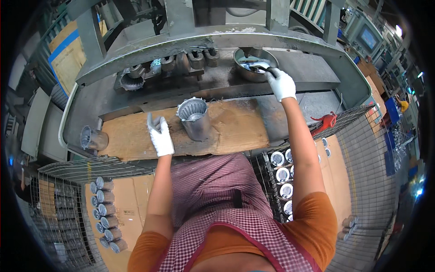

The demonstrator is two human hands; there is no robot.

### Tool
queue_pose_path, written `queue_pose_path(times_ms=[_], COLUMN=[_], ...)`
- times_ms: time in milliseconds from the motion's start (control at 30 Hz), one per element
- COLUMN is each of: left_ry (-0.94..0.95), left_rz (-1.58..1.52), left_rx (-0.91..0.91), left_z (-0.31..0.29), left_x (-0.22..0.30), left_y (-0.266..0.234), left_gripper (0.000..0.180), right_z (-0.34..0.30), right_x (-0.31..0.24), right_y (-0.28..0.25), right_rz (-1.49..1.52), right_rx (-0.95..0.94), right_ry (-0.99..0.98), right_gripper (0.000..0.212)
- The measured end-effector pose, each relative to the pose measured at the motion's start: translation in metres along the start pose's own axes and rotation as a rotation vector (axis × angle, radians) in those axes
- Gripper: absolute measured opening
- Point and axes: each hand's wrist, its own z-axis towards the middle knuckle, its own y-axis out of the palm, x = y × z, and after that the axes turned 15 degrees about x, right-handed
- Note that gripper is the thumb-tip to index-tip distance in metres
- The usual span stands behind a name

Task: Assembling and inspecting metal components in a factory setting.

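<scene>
Both hands wear white gloves. My right hand (282, 85) reaches to the metal bowl (251, 75) at the back of the bench, closed on the black handle of a tool (267, 69). The tool's far end lies over the bowl among pale, bluish stuff; its kind is not clear. My left hand (160, 136) hovers over the wooden board (235, 127) with fingers apart and nothing in it. Just right of it stands a ribbed, hollow cylindrical metal casting (195, 120), open end up, not touched. A smaller metal cylinder (94, 138) lies at the board's left end.
Behind the board, several metal fixtures (195, 60) sit beneath the press frame (217, 41). A red air gun (327, 120) hangs at the right edge. Wire cages (362, 158) with cardboard and several metal cylinders (106, 209) flank me; a rack of cylinders (282, 174) is near my right arm.
</scene>
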Motion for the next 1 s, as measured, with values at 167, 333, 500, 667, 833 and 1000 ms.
queue_pose_path(times_ms=[167,333,500,667,833,1000], left_ry=[-0.036,-0.033,-0.015,0.027,0.045,-0.04], left_rz=[0.033,0.052,0.039,0.09,0.08,0.079], left_rx=[-0.028,-0.033,-0.047,-0.063,-0.069,-0.114], left_z=[0.002,0.001,-0.002,-0.003,-0.001,-0.002], left_x=[-0.004,0.0,0.0,0.006,0.007,0.006], left_y=[-0.001,0.001,0.001,-0.002,-0.007,-0.006], left_gripper=[0.055,0.047,0.045,0.042,0.042,0.042], right_z=[-0.023,-0.055,-0.077,-0.054,0.003,0.028], right_x=[0.0,-0.015,-0.074,-0.175,-0.263,-0.281], right_y=[0.008,0.013,0.002,0.003,0.063,0.066], right_rz=[0.003,0.216,0.497,0.476,0.236,0.084], right_rx=[0.139,0.26,0.261,0.177,0.059,0.152], right_ry=[-0.115,-0.147,-0.194,-0.563,-0.583,-0.579], right_gripper=[0.027,0.029,0.028,0.026,0.029,0.032])
